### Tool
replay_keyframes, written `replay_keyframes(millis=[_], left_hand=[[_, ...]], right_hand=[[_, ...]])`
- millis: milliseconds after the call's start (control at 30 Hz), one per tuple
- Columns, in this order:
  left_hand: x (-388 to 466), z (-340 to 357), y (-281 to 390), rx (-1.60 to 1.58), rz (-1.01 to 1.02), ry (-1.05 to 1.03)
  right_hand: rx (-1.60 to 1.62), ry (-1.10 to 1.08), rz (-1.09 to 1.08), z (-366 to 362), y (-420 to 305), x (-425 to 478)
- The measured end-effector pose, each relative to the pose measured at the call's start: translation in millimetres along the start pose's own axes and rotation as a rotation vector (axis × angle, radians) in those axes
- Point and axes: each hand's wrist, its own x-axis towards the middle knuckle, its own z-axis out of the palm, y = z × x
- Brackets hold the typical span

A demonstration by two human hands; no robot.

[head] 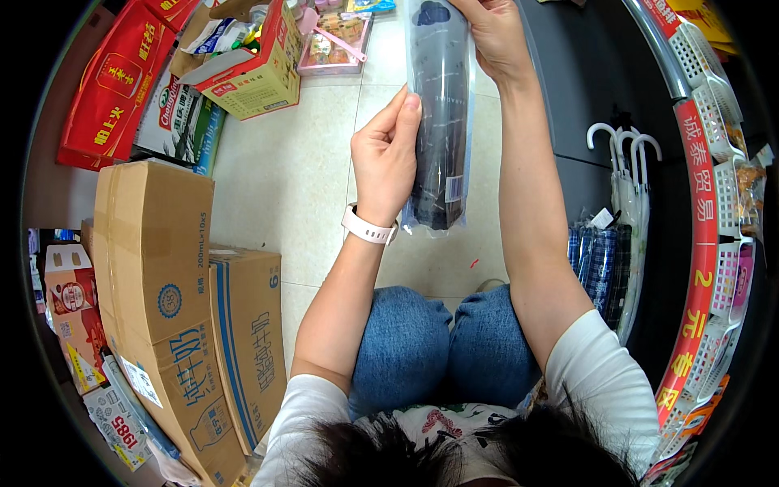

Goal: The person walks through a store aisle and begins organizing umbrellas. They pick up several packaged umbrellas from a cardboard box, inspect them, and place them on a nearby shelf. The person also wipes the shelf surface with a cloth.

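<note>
A dark folding umbrella [439, 140] in a clear plastic sleeve hangs upright before me, above the tiled floor. My left hand [387, 155], with a pale watch strap on the wrist, pinches the sleeve's left edge between thumb and fingers. Higher up, my right hand [496, 39] grips the sleeve near its top right edge. The top of that hand and of the package runs out of view. A barcode label [454, 189] sits low on the sleeve. To the right, several umbrellas with white hooked handles [621, 143] hang beside plaid umbrellas [599, 262] in plastic.
Large cardboard milk cartons [158, 262] stand on my left. Behind them are red drink boxes [118, 79] and an opened yellow-red carton [255, 79] of packets. A pink-edged tray [335, 52] lies ahead on the tiled floor [280, 158]. White plastic baskets [718, 122] line the right shelf.
</note>
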Motion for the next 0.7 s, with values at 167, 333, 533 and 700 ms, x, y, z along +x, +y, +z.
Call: replay_keyframes(millis=[167,333,533,700], left_hand=[[-1,0,1,0.013,0.019,0.002],[-1,0,2,0.002,0.022,-0.017],[-1,2,3,-0.027,0.011,-0.021],[-1,0,3,-0.051,-0.023,-0.022]], right_hand=[[-0.037,-0.003,0.0,0,-3,-1],[-0.018,-0.005,-0.013,0,-5,0],[-0.026,0.017,-0.013,5,-11,-2],[-0.033,0.034,-0.021,5,-7,0]])
